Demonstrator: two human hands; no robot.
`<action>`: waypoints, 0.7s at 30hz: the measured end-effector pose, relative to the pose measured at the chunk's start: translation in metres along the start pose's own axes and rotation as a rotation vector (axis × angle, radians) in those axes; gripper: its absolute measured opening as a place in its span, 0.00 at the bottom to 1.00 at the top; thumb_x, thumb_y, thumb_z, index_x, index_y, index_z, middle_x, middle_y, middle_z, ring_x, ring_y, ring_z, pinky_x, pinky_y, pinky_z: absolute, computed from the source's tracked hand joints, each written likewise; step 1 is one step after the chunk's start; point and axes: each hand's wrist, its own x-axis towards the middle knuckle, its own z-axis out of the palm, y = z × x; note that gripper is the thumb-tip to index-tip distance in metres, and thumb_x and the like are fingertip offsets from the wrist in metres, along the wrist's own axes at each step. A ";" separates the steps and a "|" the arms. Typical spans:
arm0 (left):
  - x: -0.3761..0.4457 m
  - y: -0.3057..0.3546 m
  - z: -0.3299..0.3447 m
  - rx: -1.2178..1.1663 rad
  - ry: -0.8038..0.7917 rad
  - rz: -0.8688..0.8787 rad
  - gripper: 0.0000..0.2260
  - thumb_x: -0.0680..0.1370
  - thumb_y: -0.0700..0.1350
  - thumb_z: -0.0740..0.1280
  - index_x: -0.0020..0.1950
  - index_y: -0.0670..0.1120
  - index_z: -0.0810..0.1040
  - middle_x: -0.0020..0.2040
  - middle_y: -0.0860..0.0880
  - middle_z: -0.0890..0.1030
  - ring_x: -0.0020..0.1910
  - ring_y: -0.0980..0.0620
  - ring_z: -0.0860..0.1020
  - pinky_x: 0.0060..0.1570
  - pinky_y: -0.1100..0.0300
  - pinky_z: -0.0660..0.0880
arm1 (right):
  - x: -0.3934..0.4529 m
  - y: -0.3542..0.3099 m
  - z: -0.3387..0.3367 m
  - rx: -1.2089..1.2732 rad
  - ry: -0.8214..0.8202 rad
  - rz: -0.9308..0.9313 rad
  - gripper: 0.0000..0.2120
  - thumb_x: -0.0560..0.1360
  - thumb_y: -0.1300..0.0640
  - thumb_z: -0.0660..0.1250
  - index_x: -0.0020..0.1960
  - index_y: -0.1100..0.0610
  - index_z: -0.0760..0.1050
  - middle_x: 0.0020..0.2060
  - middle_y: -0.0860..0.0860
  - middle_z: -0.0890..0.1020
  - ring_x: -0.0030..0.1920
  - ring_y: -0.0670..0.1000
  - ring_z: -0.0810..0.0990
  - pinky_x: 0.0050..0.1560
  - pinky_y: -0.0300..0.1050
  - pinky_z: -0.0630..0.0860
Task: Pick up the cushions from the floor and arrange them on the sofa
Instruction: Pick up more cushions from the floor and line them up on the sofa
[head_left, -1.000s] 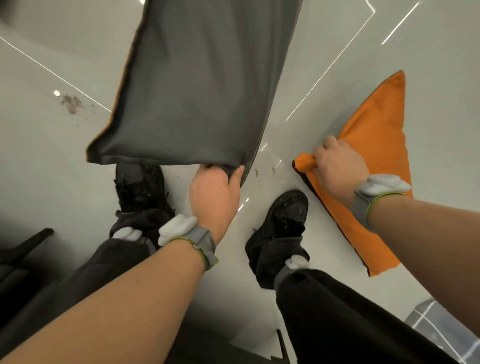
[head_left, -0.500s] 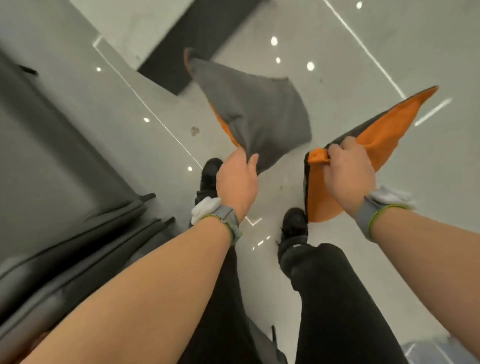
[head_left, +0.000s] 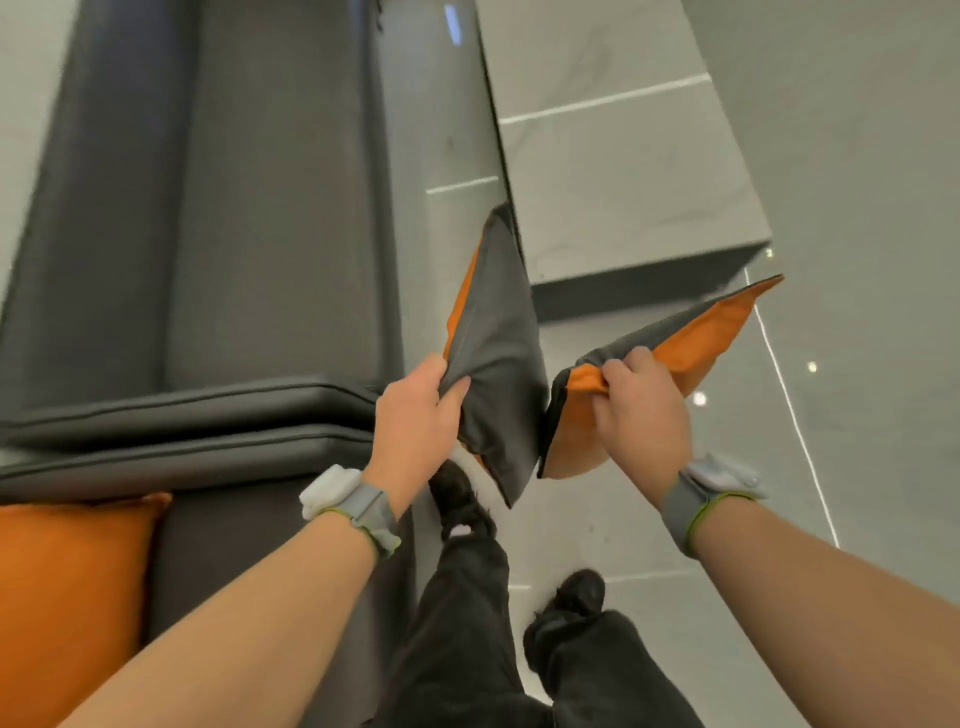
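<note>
Beside the sofa, above the floor, 2 cushions hang in the hands. Left hand pinches the grey-faced cushion at one edge; its long axis runs away from the person, far corner uppermost. Right hand bunches a corner of the orange-faced cushion, which points out to the right. Both look light, soft and floppy, so a corner pinch should do. 1 orange cushion lies on the sofa already.
</note>
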 end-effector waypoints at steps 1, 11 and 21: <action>0.005 0.002 -0.021 -0.015 0.032 -0.003 0.19 0.81 0.50 0.67 0.38 0.49 0.59 0.29 0.49 0.69 0.32 0.42 0.69 0.34 0.50 0.64 | 0.015 -0.020 -0.009 0.003 0.032 -0.044 0.06 0.78 0.55 0.65 0.45 0.57 0.74 0.45 0.54 0.74 0.44 0.57 0.75 0.40 0.50 0.73; 0.079 -0.030 -0.259 -0.180 0.386 -0.024 0.19 0.80 0.49 0.68 0.40 0.48 0.58 0.29 0.52 0.64 0.31 0.49 0.61 0.33 0.52 0.63 | 0.154 -0.261 -0.087 0.002 0.211 -0.414 0.08 0.81 0.53 0.65 0.46 0.56 0.72 0.44 0.54 0.73 0.43 0.56 0.74 0.39 0.49 0.72; 0.138 -0.112 -0.441 -0.396 0.701 -0.137 0.17 0.79 0.51 0.70 0.42 0.43 0.66 0.35 0.50 0.68 0.34 0.52 0.64 0.37 0.52 0.65 | 0.282 -0.471 -0.116 0.049 0.327 -0.737 0.10 0.80 0.52 0.66 0.44 0.56 0.70 0.43 0.54 0.73 0.43 0.56 0.72 0.43 0.52 0.73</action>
